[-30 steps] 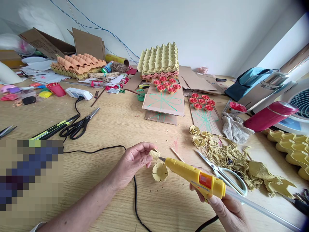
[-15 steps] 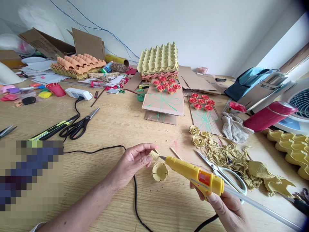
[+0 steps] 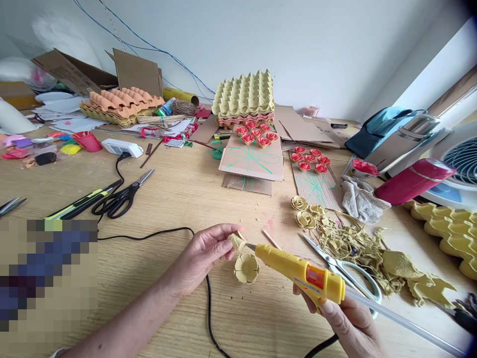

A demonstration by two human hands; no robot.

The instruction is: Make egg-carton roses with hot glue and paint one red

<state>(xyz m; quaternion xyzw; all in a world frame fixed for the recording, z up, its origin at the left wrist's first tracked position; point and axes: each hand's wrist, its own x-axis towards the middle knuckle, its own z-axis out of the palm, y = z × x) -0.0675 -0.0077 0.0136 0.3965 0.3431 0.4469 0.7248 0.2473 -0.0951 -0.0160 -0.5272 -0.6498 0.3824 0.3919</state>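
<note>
Between the thumb and fingers of my left hand [image 3: 203, 256] is a small rolled piece of tan egg-carton pulp [image 3: 237, 241]. My right hand [image 3: 345, 318] grips a yellow hot glue gun [image 3: 298, 271], whose nozzle points left and lies at or very near the rolled piece; contact is hard to make out. A clear glue stick [image 3: 402, 318] juts from the gun's back end. Just below my left fingertips, a tan cup with petal-like cuts [image 3: 246, 268] rests on the table. White-handled scissors [image 3: 346, 268] lie behind the gun.
Tan pulp roses [image 3: 305, 219] and a scrap pile [image 3: 354, 243] lie right. Red paper roses [image 3: 311, 159] sit on cardboard. Black scissors [image 3: 121, 199] and a utility knife [image 3: 82, 201] are left. A cord [image 3: 209, 308] runs under my left arm. A pink flask [image 3: 415, 180] lies far right.
The rolled piece has turned slightly in my left fingers, showing more of its coiled end. The glue gun has barely moved. The whole view has shifted slightly.
</note>
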